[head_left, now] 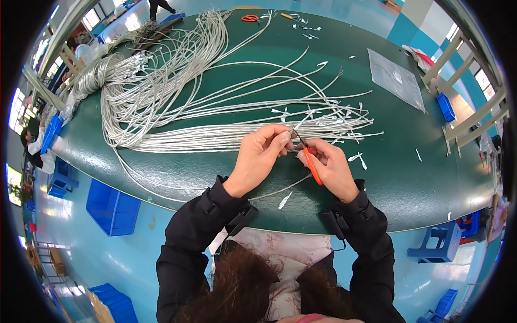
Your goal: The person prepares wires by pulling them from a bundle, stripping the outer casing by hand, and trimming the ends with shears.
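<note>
A bundle of silvery-white cables (188, 139) lies across the green tabletop, their ends fanned out to the right. Over these ends, my left hand (257, 159) is closed, thumb and fingertips pinching a cable near its tip. My right hand (335, 168) grips small scissors (312, 166) by their orange handles. The dark blades point up and left, close to my left fingertips. Whether they touch the cable is too small to tell. One loose cable (274, 191) curves along the table below my hands. White scraps (357, 159) are scattered around the cable ends.
Looped cables (102, 78) pile up at the far left. Orange-red scissors (250, 18) lie at the far edge, a clear plastic bag (397, 81) at the right. Metal posts (476, 121) stand along the right side. A blue crate (110, 207) and a blue stool (437, 242) are on the floor.
</note>
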Demonstrator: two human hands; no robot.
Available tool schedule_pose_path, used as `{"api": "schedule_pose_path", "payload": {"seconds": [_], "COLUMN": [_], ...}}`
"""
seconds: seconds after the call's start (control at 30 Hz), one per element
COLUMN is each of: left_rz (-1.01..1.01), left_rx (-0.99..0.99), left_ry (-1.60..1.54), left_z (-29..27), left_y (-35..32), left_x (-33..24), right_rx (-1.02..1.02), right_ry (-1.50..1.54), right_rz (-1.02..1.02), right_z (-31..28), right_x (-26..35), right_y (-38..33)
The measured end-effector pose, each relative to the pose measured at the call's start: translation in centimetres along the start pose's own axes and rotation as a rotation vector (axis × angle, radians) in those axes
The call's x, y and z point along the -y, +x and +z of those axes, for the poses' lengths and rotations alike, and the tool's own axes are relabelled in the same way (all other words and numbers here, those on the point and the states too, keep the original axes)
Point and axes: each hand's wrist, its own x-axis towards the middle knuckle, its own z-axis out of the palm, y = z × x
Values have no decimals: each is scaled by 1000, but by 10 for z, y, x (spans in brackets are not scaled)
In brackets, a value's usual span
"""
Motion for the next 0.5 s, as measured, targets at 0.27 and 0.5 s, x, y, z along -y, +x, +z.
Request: {"api": "schedule_pose_path", "payload": {"seconds": [0.27, 0.5], "left_rz": [296, -41], "left_rx": [-98, 142], "left_ry": [312, -125], "left_z": [7, -2], "left_y": [-3, -4], "left_x": [10, -4], "right_rx": [72, -30], "right_ry": [155, 119], "right_rz": [48, -31], "right_z": [3, 2], "right_x": [6, -1], "right_y": [-1, -2]}}
